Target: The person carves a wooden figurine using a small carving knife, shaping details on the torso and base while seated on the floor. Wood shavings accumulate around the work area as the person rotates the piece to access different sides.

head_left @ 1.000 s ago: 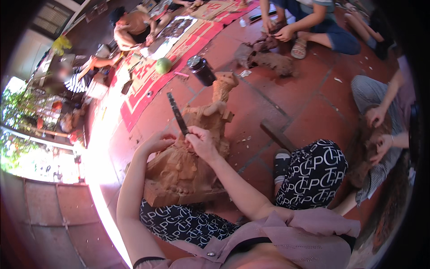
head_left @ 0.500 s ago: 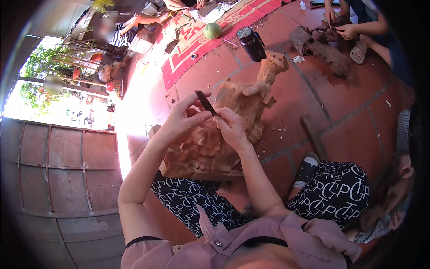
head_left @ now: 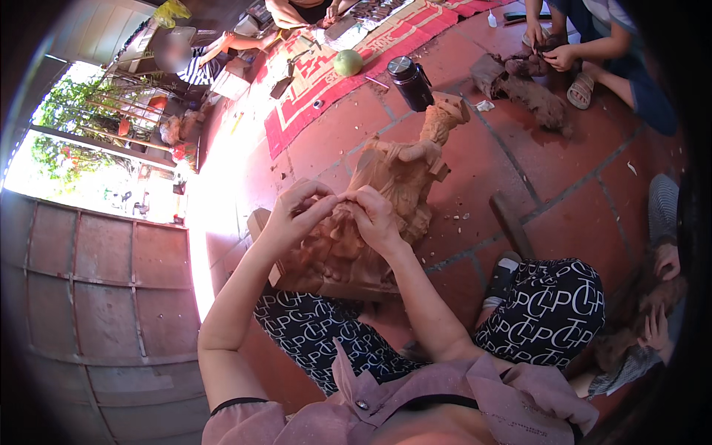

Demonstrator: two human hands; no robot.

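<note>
My left hand [head_left: 300,209] and my right hand [head_left: 374,216] meet fingertip to fingertip over a carved wooden figure [head_left: 400,172]. Both are closed in a pinch. Whatever lies between the fingers is hidden; no dark strip shows there now. The reddish-brown carving leans away from me, its narrow top toward the far right and its flat wooden base [head_left: 334,288] near my leg. My hands cover part of its middle.
Beyond the carving stand a dark thermos [head_left: 410,85] and a green round fruit [head_left: 347,63] by a red patterned mat [head_left: 285,119]. A wooden bar [head_left: 512,225] lies on the right. Other people work at the far side and right, one beside a brown carving [head_left: 538,104].
The dark flat strip that stuck up between my fingers has gone from sight. My fingertips have come together, and the view has shifted slightly.
</note>
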